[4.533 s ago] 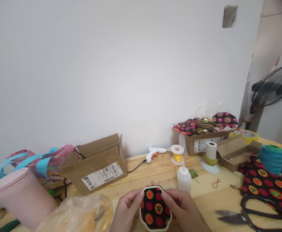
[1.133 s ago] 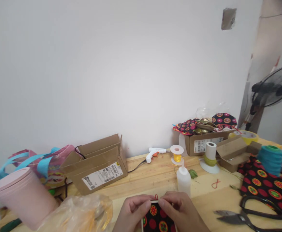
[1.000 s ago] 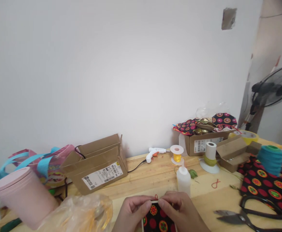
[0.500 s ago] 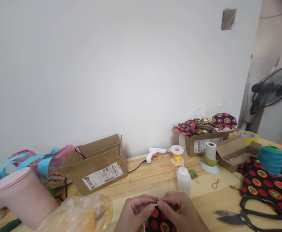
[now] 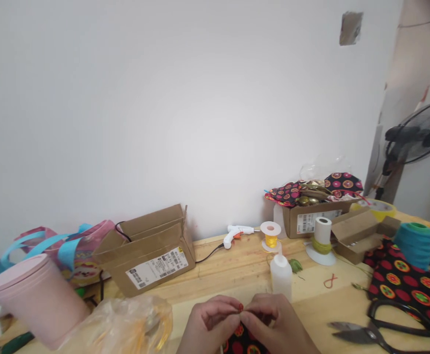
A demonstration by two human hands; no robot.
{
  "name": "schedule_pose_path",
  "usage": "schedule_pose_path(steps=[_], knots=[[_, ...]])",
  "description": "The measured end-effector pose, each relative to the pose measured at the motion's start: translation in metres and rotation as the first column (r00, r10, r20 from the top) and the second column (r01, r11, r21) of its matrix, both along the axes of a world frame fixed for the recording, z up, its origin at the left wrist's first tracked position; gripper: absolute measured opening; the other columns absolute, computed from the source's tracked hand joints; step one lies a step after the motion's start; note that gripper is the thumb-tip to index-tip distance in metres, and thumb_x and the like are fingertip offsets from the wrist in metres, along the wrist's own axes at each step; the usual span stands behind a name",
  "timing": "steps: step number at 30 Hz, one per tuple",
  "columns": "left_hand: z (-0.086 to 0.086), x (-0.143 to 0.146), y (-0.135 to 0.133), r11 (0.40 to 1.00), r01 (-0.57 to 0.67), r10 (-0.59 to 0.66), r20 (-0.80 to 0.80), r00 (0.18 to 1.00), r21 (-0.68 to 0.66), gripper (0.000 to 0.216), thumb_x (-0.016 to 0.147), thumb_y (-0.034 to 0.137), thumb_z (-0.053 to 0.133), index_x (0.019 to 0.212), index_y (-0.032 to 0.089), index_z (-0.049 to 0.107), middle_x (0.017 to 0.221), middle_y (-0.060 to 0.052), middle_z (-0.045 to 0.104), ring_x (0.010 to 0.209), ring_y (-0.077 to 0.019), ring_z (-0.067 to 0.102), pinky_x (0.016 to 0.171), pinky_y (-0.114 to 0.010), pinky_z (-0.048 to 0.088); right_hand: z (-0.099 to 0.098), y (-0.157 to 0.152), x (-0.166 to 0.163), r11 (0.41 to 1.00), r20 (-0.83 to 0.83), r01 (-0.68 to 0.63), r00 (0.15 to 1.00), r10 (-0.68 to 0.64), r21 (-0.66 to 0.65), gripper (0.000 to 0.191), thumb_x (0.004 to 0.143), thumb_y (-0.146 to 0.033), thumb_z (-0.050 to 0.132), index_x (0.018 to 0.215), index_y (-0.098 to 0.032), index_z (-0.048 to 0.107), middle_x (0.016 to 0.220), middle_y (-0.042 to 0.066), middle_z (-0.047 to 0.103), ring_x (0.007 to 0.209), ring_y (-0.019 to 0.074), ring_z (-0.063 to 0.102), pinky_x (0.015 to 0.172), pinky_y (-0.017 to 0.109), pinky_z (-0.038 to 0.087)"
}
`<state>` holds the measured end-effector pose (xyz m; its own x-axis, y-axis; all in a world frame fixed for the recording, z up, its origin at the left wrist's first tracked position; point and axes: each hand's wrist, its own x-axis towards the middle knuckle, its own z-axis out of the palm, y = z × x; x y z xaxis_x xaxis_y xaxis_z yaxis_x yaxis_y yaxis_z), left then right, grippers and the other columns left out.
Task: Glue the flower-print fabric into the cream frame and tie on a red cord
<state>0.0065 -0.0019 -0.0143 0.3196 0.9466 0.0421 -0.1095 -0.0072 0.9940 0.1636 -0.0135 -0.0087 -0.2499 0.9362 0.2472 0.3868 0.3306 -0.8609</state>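
Both my hands are at the bottom middle of the head view, fingertips pressed together. My left hand (image 5: 209, 327) and my right hand (image 5: 277, 327) pinch the small red cord loop (image 5: 240, 307) at the top of a black fabric piece with red and orange circles (image 5: 244, 341). Most of that piece is hidden under my fingers or cut off by the bottom of the picture. A white squeeze bottle (image 5: 281, 274) stands on the wooden table (image 5: 233, 268) just beyond my right hand.
Black scissors (image 5: 380, 327) lie at the right by patterned fabric (image 5: 406, 280) and a teal thread cone (image 5: 415, 244). A glue gun (image 5: 237, 232), yellow spool (image 5: 271, 235) and cardboard boxes (image 5: 150, 253) sit behind. A pink cup (image 5: 34, 300) and plastic bag (image 5: 126, 324) are at the left.
The fabric piece has sunk toward the bottom edge, so less of it shows. My fingers have closed together from its sides onto the red loop at its top.
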Motion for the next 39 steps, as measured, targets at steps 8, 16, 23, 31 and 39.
schedule_pose_path(steps=[8,16,23,31,39], knots=[[0.003,-0.004,0.003,0.998,-0.058,0.059,-0.05,0.997,0.006,0.011,0.057,0.026,0.07,0.062,0.017,0.071,0.08,-0.008,0.061,0.077,-0.0198,0.056,0.071,-0.029,0.044,-0.006,0.003,0.0,0.999,-0.093,-0.024,0.995,0.02,-0.044,0.033,0.077,-0.036,0.044,0.067,-0.014,0.066,0.06,0.003,0.06,0.057,0.0125,0.05,0.049,0.019,0.034],[0.005,-0.004,0.001,0.996,-0.085,0.086,-0.059,0.995,0.012,0.016,0.056,0.03,0.07,0.062,0.015,0.071,0.08,-0.009,0.06,0.078,-0.0209,0.055,0.069,-0.028,0.043,-0.012,0.005,0.001,0.99,0.0,-0.047,0.999,0.047,0.134,0.046,0.082,-0.037,0.036,0.049,-0.012,0.054,0.048,-0.002,0.042,0.049,0.0089,0.041,0.047,0.02,0.028],[0.0,-0.005,0.004,0.997,-0.081,0.08,-0.023,0.997,-0.016,0.014,0.055,0.028,0.071,0.061,0.016,0.071,0.082,-0.008,0.061,0.078,-0.0207,0.056,0.07,-0.028,0.044,-0.008,0.003,0.001,0.998,-0.096,-0.047,0.994,0.042,-0.045,0.033,0.077,-0.038,0.044,0.07,-0.014,0.066,0.062,0.003,0.061,0.058,0.0128,0.051,0.049,0.019,0.033],[0.0,-0.004,0.002,0.994,-0.052,0.051,-0.014,0.999,-0.101,0.021,0.058,0.033,0.069,0.067,0.014,0.07,0.079,-0.01,0.068,0.077,-0.0214,0.058,0.072,-0.03,0.043,-0.004,0.003,0.003,0.999,-0.054,-0.027,0.998,0.029,0.037,0.043,0.078,-0.04,0.04,0.06,-0.011,0.066,0.053,0.004,0.057,0.053,0.0128,0.049,0.049,0.021,0.033],[0.002,-0.003,0.0,0.993,-0.046,0.036,-0.098,0.995,-0.107,0.028,0.06,0.037,0.066,0.067,0.011,0.069,0.066,-0.01,0.069,0.061,-0.0171,0.058,0.06,-0.026,0.042,-0.006,0.002,0.002,0.999,-0.096,-0.016,0.995,0.011,-0.046,0.035,0.076,-0.04,0.045,0.069,-0.014,0.068,0.061,0.005,0.063,0.057,0.0135,0.053,0.049,0.02,0.035]])
